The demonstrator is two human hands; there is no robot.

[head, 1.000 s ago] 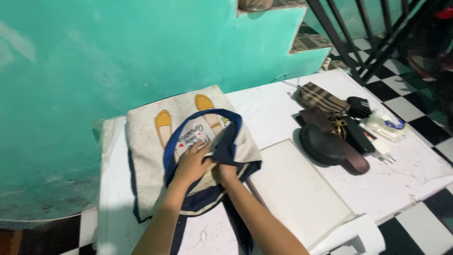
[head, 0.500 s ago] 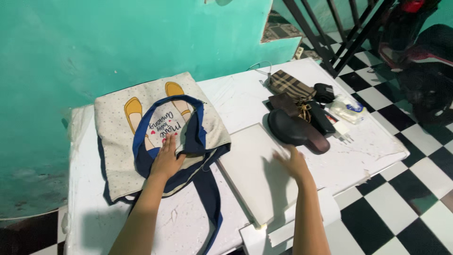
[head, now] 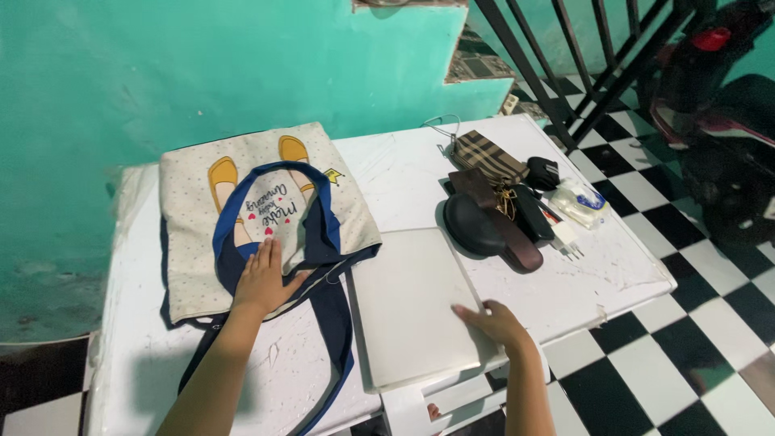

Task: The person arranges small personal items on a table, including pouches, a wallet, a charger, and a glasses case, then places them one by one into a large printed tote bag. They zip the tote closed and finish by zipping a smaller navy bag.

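Now, the scene by parts:
Left hand: your left hand (head: 262,280) lies flat, fingers spread wide, palm down on the tote bag (head: 262,206); it grips nothing.
Right hand: your right hand (head: 494,321) rests on the near right corner of the laptop (head: 412,311), fingers laid over its lid, thumb side hidden; you hold the edge loosely, not lifting it as far as you can see.
Tote bag: cream cloth with blue straps and yellow shoes printed on it, lying flat at the left of the desk (head: 605,278), near the teal wall (head: 202,64).
Laptop: shut, silver, flat on the desk, its left edge touching the bag's blue strap (head: 335,323).
Other things: a dark case (head: 472,228), a checked pouch (head: 487,157) and a white charger (head: 565,234) lie bunched at the far right, well apart from both hands.
Floor: black and white tiles (head: 694,355).
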